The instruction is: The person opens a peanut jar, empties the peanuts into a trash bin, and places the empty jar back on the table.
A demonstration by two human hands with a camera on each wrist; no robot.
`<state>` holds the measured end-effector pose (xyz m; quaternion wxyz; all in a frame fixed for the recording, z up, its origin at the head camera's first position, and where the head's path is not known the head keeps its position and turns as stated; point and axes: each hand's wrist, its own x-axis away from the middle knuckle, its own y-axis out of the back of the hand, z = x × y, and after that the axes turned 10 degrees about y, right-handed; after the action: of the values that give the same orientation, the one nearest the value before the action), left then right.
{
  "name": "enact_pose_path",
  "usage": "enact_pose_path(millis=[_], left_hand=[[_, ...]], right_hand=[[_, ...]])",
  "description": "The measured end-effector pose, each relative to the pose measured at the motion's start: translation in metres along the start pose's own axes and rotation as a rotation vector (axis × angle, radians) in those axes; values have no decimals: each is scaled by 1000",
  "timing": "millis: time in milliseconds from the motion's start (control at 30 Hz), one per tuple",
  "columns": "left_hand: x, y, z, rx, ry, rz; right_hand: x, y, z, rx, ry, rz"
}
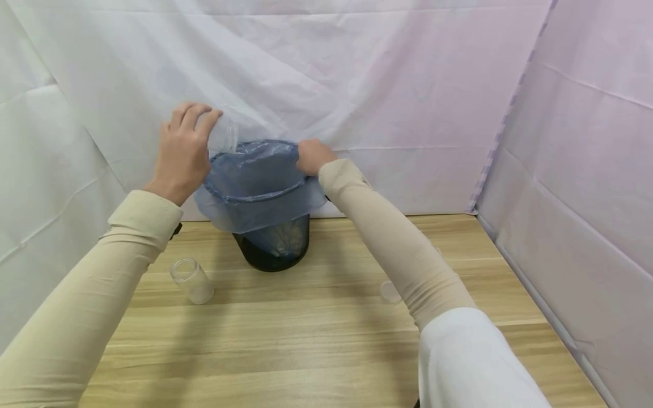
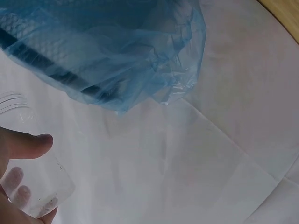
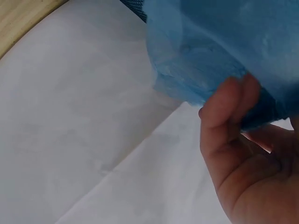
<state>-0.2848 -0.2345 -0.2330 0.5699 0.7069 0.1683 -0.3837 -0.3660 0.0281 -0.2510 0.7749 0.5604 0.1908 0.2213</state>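
Observation:
My left hand (image 1: 183,150) grips a clear jar (image 1: 223,137) tipped on its side, its mouth toward the bin's left rim. In the left wrist view, thumb and fingers wrap the see-through jar (image 2: 53,175), and a few small dark specks show in it. A black mesh bin (image 1: 270,262) stands near the table's back edge, lined with a translucent blue bag (image 1: 255,212) folded over its rim. My right hand (image 1: 313,157) holds the bin's right rim through the bag. Curled fingers (image 3: 224,107) show against the blue plastic in the right wrist view.
Another clear jar (image 1: 191,281), without a lid, is on the wooden table (image 1: 285,334) at the left. A pale round disc (image 1: 390,292) lies beside my right forearm. White cloth (image 1: 398,85) hangs behind and on both sides.

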Motion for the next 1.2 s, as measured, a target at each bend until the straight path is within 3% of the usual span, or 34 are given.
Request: enact_pose_path(millis=[200,367,467,567,667,833,1200], left_hand=[[-1,7,-2,13,-4,-43],[5,10,0,61,32,-55],[11,9,1,117,92,-57],[19,7,2,179,193,-48],[28,6,3,234,300,-53],[44,3,5,294,424,-82],[79,-5,9,370,538,-175]], right_hand=[[16,17,-5,33,14,31],[30,36,-7,104,12,35],[41,47,-6,160,32,26],[53,58,-6,200,42,27],[64,69,-7,200,46,23],[80,80,-10,165,36,-12],[113,77,-13,135,44,-36]])
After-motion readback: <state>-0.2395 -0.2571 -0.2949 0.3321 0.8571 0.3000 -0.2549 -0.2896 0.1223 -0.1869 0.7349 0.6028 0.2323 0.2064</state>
